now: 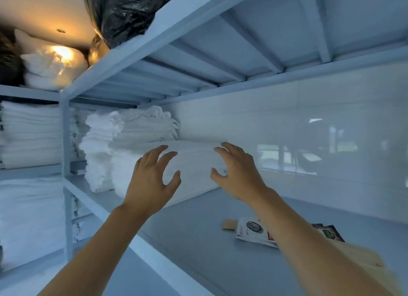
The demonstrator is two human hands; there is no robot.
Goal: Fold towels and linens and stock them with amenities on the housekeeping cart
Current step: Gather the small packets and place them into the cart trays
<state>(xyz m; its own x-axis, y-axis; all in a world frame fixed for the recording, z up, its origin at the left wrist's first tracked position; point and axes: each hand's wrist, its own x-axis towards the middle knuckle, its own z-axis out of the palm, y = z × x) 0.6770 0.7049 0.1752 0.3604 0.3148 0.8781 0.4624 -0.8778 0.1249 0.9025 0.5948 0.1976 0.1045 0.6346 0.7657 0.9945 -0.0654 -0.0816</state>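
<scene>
Reaching with both arms into a pale blue metal shelving unit (141, 46), level with its middle shelf (198, 236)

Left hand (152, 181) raised, fingers spread and bent like a claw, thumb out to the side, nothing gripped; fingertips close to the near face of the folded white linen stack (192, 161), contact impossible to tell

Right hand (237, 172) likewise spread and curved, fingers over the upper right corner of the same stack, thumb low against its front edge; seemingly touching the cloth, not clasped round it

Linen stack lying flat on the middle shelf, towards the back left, its right end near the glossy white tiled wall (309, 123)

On top of that stack, a smaller pile of folded white towels (145, 123); just to its left, a second, fluffier column of towels (97, 154) standing on the same shelf

Further left, past the upright post, more folded white linen (31, 134) in the neighbouring bay, and another white bundle (28, 218) on the level below

Up on the top shelf, a black plastic bag (128, 11) and a pillow in clear wrap (50, 61) catching a warm ceiling light

On the middle shelf to the right, partly behind the right forearm, several small printed sachets (254, 229) lying flat, with a tan cardboard piece (229, 224) just beside them
</scene>
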